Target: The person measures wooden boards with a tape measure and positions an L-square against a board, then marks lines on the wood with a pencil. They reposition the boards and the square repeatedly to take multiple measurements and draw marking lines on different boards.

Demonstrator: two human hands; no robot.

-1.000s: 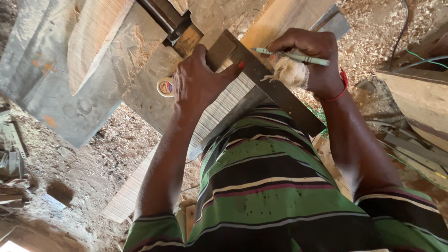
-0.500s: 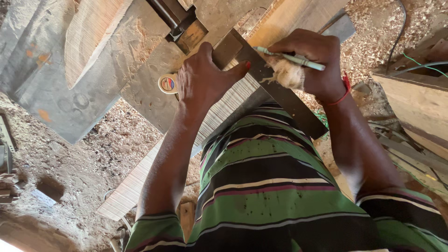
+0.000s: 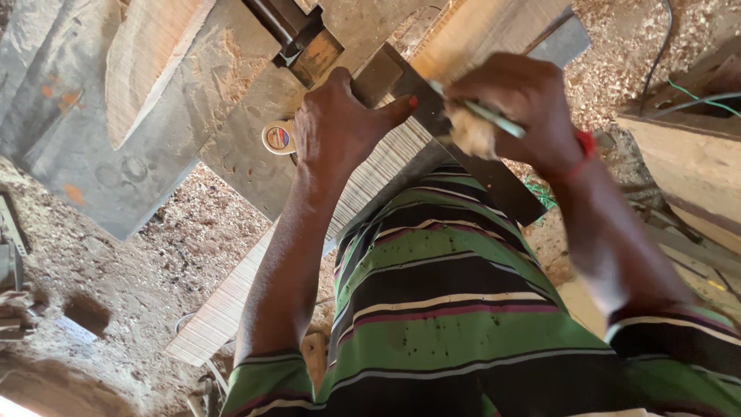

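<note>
A: Where's the square?
B: I see the try square (image 3: 463, 147) flat across the plank (image 3: 386, 166); the left hand (image 3: 340, 123) presses it down, fingers spread.
A: And the right hand (image 3: 517, 104)?
B: Closed around 1 green pencil (image 3: 486, 116) at the blade.

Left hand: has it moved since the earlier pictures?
No. The left hand stays pressed on the square, just right of the round disc, as before.

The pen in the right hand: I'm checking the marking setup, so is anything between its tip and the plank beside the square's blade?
Nothing visible. The right hand holds the pen against the dark square, which the left hand presses on the plank. The tip itself is blurred.
</note>
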